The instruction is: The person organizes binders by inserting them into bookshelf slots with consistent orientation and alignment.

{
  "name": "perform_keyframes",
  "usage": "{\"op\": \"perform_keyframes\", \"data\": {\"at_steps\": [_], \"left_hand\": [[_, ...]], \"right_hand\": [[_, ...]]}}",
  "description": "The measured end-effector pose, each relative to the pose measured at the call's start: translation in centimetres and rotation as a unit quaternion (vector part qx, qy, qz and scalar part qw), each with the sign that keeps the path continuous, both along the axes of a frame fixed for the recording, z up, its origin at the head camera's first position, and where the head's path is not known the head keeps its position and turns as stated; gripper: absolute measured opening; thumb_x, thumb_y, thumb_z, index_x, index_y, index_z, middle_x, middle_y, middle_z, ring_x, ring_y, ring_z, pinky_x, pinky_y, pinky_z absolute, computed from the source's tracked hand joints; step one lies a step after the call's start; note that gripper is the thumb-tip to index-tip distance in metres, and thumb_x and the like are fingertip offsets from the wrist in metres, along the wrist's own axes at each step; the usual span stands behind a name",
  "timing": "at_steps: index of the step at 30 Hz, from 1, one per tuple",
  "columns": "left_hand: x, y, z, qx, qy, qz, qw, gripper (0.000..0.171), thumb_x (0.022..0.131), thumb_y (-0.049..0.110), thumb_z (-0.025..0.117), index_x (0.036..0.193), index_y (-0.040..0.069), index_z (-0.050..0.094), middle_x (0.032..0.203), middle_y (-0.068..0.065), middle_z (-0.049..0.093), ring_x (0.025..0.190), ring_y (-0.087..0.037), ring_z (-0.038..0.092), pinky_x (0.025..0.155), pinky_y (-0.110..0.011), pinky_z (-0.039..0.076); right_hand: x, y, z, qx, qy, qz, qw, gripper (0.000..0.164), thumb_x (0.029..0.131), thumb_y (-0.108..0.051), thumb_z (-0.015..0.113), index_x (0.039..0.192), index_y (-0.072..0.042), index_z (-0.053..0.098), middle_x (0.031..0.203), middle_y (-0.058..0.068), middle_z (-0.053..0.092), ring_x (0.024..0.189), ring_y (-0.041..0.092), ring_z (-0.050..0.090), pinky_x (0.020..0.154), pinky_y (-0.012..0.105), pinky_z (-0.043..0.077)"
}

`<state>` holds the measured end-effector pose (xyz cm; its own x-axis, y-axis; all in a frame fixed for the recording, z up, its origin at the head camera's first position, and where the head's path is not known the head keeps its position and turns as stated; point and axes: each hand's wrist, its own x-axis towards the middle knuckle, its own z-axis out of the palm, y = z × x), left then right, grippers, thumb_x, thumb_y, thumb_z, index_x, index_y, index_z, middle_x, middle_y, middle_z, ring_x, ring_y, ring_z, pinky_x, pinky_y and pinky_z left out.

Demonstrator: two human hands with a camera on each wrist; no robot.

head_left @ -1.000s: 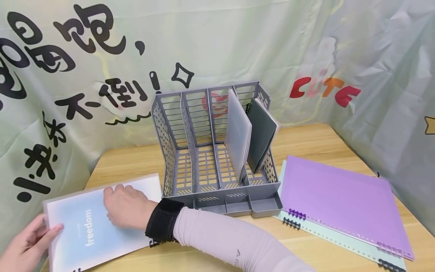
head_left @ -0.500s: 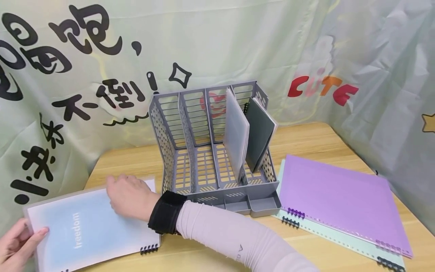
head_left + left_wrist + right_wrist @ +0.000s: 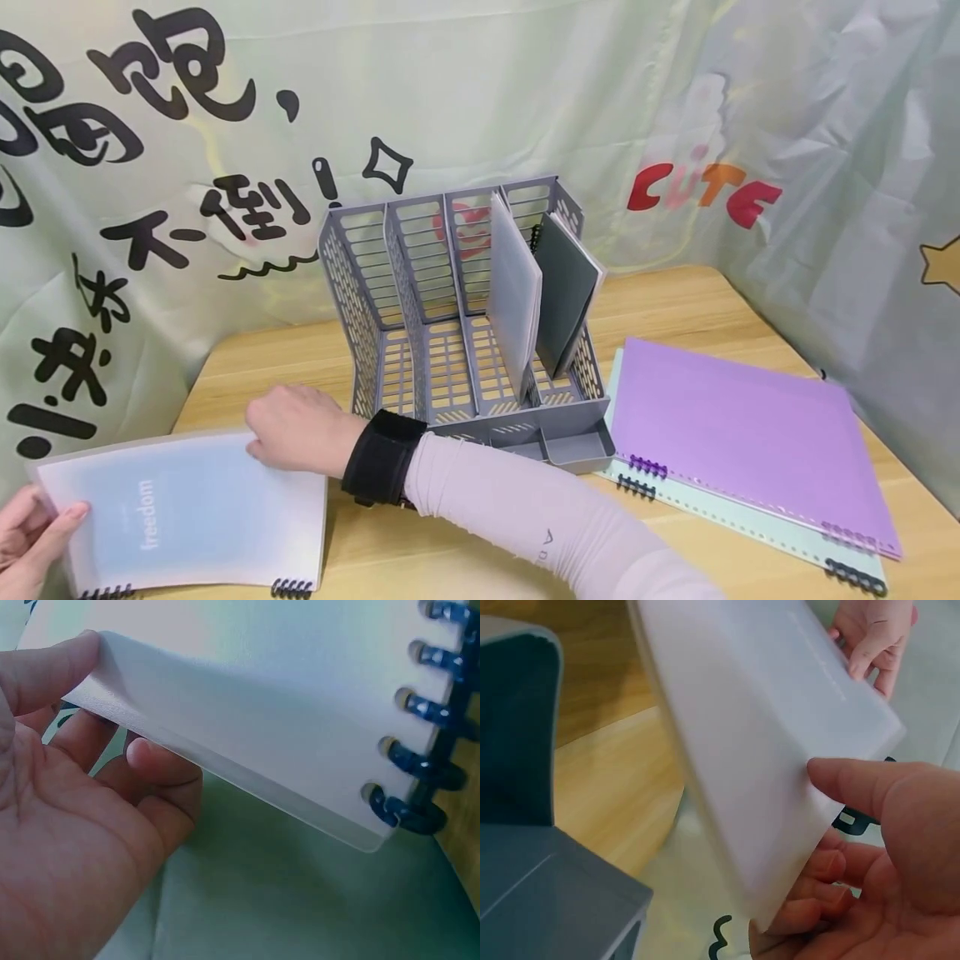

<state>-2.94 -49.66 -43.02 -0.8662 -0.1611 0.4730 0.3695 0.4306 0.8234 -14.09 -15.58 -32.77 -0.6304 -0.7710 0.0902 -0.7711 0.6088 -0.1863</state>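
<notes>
A loose-leaf notebook with a pale blue and white cover reading "freedom" is held up between both hands at the table's left side. My left hand pinches its left edge, thumb on the cover and fingers behind. In the left wrist view, dark binder rings line one side of the notebook. My right hand grips the upper right edge; in the right wrist view its thumb lies on the cover and curled fingers sit behind.
A grey desk organizer stands mid-table, holding a pale notebook and a dark notebook upright in its right part. Small trays front it. At right, a purple notebook overlaps a mint one. A printed curtain hangs behind.
The blue notebook has shifted left and turned so its ringed edge faces the near side. Both hands keep hold; the left hand moved left, and the right hand now grips nearer the notebook's corner.
</notes>
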Motion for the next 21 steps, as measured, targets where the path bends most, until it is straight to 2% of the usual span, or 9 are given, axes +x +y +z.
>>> {"op": "perform_keyframes", "data": {"at_steps": [2,6,7,9,13,15,21], "left_hand": [[-0.1,0.3,0.1,-0.018,-0.006,0.02,0.9996,0.042,0.088,-0.025,0.046,0.104,0.011,0.06,0.093,0.012,0.07,0.072,0.003,0.065,0.054,-0.012,0.048],[-0.4,1.7,0.8,0.02,-0.002,-0.022,0.9996,0.038,0.09,-0.023,0.045,0.106,0.008,0.059,0.094,0.009,0.07,0.075,0.001,0.065,0.056,-0.013,0.048],[-0.4,2.2,1.1,0.023,-0.007,-0.024,0.9994,0.037,0.09,-0.023,0.045,0.106,0.008,0.059,0.093,0.009,0.07,0.074,0.001,0.066,0.056,-0.013,0.049],[-0.5,2.9,1.6,0.008,-0.018,-0.019,0.9996,0.036,0.091,-0.02,0.046,0.107,0.009,0.059,0.092,0.01,0.07,0.074,0.0,0.066,0.056,-0.014,0.049],[-0.9,3.6,2.0,-0.068,-0.028,0.016,0.9971,0.035,0.09,-0.02,0.049,0.104,0.011,0.058,0.087,0.015,0.068,0.069,0.003,0.064,0.053,-0.013,0.048],[-1.2,3.8,2.1,-0.07,-0.017,0.0,0.9974,0.035,0.089,-0.022,0.048,0.106,0.007,0.058,0.088,0.013,0.068,0.069,0.003,0.064,0.054,-0.013,0.048],[-1.9,4.8,2.8,-0.123,-0.014,-0.004,0.9923,0.033,0.089,-0.022,0.049,0.111,0.0,0.055,0.092,0.013,0.067,0.075,0.004,0.062,0.061,-0.012,0.048]], "right_hand": [[0.1,0.2,0.1,0.009,-0.008,0.001,1.0,0.03,0.093,-0.043,0.059,0.071,-0.024,0.053,0.06,-0.01,0.044,0.049,0.002,0.042,0.043,0.017,0.034],[0.3,0.4,0.1,0.034,-0.023,0.007,0.999,0.031,0.091,-0.05,0.058,0.073,-0.025,0.053,0.06,-0.011,0.046,0.049,0.001,0.043,0.043,0.016,0.035],[0.4,0.4,0.1,0.041,-0.027,0.009,0.999,0.032,0.091,-0.051,0.058,0.073,-0.025,0.053,0.06,-0.012,0.046,0.05,0.001,0.043,0.043,0.017,0.035],[0.4,0.5,0.0,0.05,-0.034,0.013,0.998,0.034,0.09,-0.054,0.058,0.073,-0.025,0.053,0.06,-0.011,0.046,0.05,0.002,0.043,0.044,0.018,0.036],[0.4,0.6,-0.1,0.062,-0.054,0.018,0.996,0.039,0.089,-0.059,0.056,0.071,-0.025,0.051,0.059,-0.011,0.04,0.051,0.003,0.04,0.044,0.02,0.032],[0.4,0.7,-0.1,0.07,-0.065,0.019,0.995,0.04,0.087,-0.061,0.056,0.071,-0.025,0.051,0.059,-0.011,0.039,0.052,0.003,0.041,0.044,0.02,0.033],[0.6,0.6,-0.4,0.087,-0.108,0.025,0.99,0.042,0.085,-0.066,0.054,0.074,-0.025,0.05,0.062,-0.011,0.039,0.054,0.003,0.041,0.047,0.02,0.036]]}}
